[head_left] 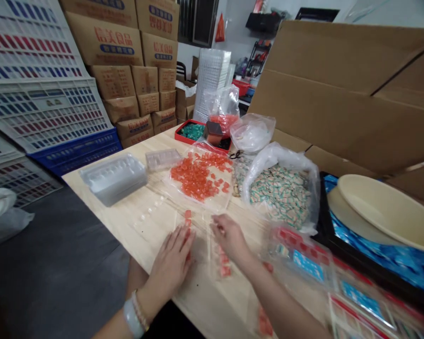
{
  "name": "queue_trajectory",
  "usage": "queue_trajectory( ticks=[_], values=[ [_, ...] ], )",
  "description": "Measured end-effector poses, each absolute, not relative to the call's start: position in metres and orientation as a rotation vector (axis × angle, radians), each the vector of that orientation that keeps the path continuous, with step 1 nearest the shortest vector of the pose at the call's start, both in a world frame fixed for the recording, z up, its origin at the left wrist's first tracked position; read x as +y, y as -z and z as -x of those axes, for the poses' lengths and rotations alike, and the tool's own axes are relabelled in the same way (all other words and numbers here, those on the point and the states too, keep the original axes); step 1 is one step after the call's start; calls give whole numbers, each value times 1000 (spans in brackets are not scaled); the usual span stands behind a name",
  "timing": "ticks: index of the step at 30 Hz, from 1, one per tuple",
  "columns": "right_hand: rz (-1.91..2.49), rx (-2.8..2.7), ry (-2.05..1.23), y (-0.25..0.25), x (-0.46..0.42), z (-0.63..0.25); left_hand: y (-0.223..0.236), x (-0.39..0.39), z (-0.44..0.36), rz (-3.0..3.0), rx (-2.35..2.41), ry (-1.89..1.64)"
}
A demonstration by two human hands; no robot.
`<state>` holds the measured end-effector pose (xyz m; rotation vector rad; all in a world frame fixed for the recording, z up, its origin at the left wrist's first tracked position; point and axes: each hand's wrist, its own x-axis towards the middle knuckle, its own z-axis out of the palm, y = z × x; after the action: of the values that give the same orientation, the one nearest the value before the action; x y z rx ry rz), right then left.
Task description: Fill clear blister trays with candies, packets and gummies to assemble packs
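Note:
My left hand (175,252) lies with its fingers stretched out over a row of small red-orange pieces (187,214), covering most of them. To its right, my right hand (229,238) has its fingers curled into a pinch; what they hold, if anything, is too blurred to make out. Under and below that hand runs a clear plastic tray (223,269) with more red-orange pieces in it. Beyond both hands, a heap of loose red-orange pieces (192,176) is spread on a clear plastic bag. An open bag of small green-and-beige packets (281,193) stands to the right.
Stacked clear trays (115,181) stand at the table's left edge. Filled packs with blue labels (307,264) lie at right, near a cream basin (385,212). A red tray of green pieces (191,131) is at the back. Cardboard boxes (116,47) and crates (49,103) stand beyond.

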<state>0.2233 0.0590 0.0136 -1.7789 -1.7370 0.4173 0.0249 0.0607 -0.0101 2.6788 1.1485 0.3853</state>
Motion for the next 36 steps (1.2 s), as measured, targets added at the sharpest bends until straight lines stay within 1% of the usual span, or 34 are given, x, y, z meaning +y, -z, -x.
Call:
queue_trajectory(
  ticks=[3,5,8,12,14,17,21,24,27,30,33,36],
  values=[
    [2065,-1663,-234,-17,108,-270,19,56,-36,-2754,910,-285],
    [2241,-1616,-175,-15,141,-295,18,50,-43,-2753,797,-255],
    [2326,-1596,-172,-4,179,-316,8,55,-49,-2697,783,-348],
    [2363,-1651,-206,8,200,-322,-10,115,-62,-2514,978,-584],
    [2364,-1663,-184,9,200,-321,-17,156,-80,-2453,1027,-625],
    [2364,-1658,-127,5,192,-318,-20,206,-123,-2514,982,-549],
    [2374,-1638,-63,-2,176,-314,-10,231,-181,-2579,1019,-471],
    [2347,-1649,-35,-6,166,-311,-2,228,-196,-2564,1059,-485],
    [2276,-1627,-51,-10,158,-307,-1,221,-188,-2550,1073,-513],
    [2135,-1583,-202,-12,152,-297,-5,213,-172,-2384,1011,-624],
    [1894,-1603,-373,-13,146,-281,-8,204,-156,-2075,909,-756],
    [1687,-1520,-526,-12,139,-264,-13,194,-138,-1863,909,-824]
  ],
)
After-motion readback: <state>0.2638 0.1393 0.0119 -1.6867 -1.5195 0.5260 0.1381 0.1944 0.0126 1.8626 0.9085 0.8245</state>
